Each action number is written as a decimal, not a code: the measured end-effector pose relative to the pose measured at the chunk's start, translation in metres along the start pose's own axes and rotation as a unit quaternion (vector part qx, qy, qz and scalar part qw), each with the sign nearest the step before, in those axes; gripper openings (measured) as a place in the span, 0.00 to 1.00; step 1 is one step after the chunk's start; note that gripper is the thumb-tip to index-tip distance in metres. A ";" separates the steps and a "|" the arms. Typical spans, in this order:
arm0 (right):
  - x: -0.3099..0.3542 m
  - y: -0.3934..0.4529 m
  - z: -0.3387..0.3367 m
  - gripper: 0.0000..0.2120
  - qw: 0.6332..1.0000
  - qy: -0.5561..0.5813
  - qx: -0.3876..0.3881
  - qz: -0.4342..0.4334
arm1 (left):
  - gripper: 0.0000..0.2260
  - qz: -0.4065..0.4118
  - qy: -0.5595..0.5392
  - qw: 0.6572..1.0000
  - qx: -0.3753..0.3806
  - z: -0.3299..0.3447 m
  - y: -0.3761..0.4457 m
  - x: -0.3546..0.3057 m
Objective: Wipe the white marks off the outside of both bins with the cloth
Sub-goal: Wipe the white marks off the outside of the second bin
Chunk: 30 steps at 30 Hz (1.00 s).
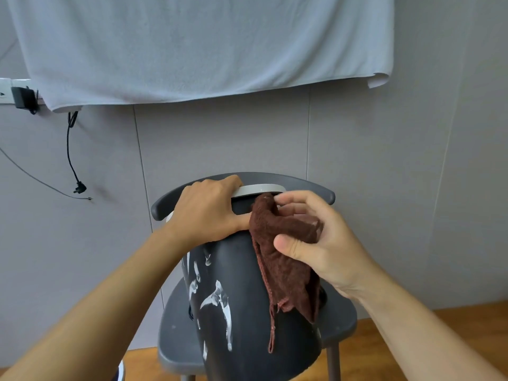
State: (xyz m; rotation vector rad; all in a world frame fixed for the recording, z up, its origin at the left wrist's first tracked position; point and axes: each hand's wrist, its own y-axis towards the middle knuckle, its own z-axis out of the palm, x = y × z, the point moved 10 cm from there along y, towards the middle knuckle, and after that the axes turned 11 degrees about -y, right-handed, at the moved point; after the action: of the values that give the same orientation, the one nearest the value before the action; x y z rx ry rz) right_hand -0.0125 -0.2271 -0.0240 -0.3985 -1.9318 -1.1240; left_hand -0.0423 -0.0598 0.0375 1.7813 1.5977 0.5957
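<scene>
- Currently left hand [209, 213] fingers curled over the dark bin [247, 312] rim
- right hand [316, 243] fingers pinch brown cloth [286, 265] against bin
- white marks [220, 301] on bin's left side

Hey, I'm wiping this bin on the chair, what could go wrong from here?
1. The bin sits tilted on the chair seat, steadied only by the left hand at its rim; hard wiping might tip it off.
2. The cloth hangs loose from the right hand; its tail may smear the white marks instead of lifting them.
</scene>
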 end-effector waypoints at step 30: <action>0.005 -0.005 -0.052 0.06 0.943 -0.121 -0.302 -0.076 | 0.42 0.025 0.030 0.999 -0.006 0.003 -0.002 -0.002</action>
State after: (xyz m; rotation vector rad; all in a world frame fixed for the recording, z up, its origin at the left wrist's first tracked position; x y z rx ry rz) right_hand 0.0082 -0.2734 -0.0105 -0.7543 -1.8089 -1.8468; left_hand -0.0417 -0.0621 0.0346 1.8156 1.5905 0.6873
